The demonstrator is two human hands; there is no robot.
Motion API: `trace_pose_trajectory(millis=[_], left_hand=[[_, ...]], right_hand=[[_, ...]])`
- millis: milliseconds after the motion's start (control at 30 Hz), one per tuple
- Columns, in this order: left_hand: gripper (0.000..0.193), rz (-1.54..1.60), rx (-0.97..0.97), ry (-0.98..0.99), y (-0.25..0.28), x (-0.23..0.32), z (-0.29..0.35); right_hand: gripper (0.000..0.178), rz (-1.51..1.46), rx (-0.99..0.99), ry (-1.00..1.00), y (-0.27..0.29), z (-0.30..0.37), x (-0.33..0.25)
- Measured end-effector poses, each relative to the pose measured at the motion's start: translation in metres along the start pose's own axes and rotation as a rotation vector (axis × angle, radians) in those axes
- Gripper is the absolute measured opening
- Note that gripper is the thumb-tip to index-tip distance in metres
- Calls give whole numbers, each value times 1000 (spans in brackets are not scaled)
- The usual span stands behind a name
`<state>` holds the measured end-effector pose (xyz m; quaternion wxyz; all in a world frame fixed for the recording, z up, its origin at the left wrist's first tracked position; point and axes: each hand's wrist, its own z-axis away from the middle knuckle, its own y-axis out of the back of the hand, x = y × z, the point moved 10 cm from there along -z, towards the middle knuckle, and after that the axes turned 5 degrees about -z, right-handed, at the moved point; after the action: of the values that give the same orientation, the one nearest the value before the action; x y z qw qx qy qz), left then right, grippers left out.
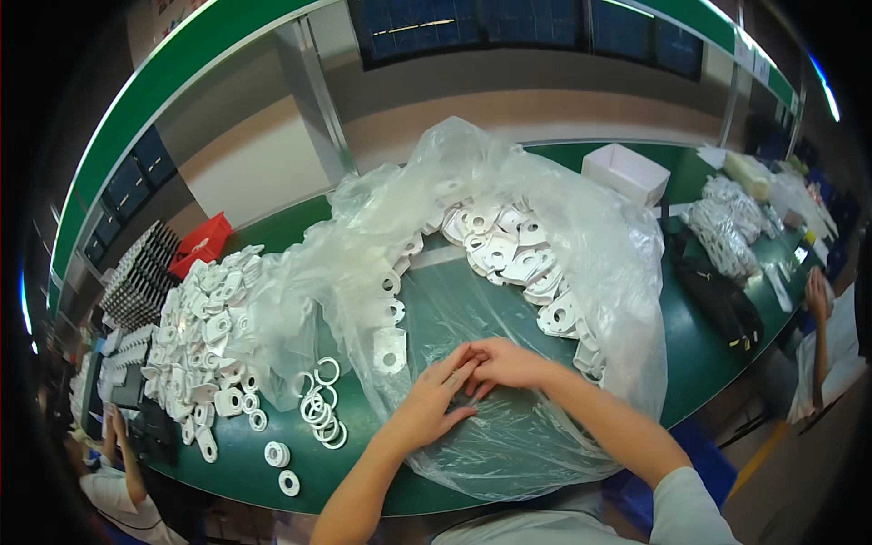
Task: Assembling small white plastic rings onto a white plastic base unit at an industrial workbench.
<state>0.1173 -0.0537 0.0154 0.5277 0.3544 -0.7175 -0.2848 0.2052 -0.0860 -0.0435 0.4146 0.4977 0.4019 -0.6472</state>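
My two hands meet over a clear plastic bag spread on the green table. My left hand has its fingers stretched out and its thumb apart, with nothing seen in its palm. Against its fingertips, my right hand has its fingers curled; whatever they hold, if anything, is hidden. Beyond my hands, white plastic parts with round holes lie in an arc in the bag's opened mouth. A single flat white part rests to the left of my hands.
To the left are a heap of white parts, white rings, a red bin and stacked dark trays. A white box, bagged parts and a black bag stand right. Other people sit at both sides.
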Motion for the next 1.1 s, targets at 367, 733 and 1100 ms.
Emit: trace_pose_trajectory(millis=[367,733,1100], left_hand=[[45,-89,-74,-73,-1,-19,21],[14,-25,814,453,179,-108,99],[16,-345,835,826,211,-96,227]], right_hand=[[17,1513,748,167,129,-56,-100],[15,1143,871,600,135,-38,-146],[25,-201,313,90,-5,-32,-56]])
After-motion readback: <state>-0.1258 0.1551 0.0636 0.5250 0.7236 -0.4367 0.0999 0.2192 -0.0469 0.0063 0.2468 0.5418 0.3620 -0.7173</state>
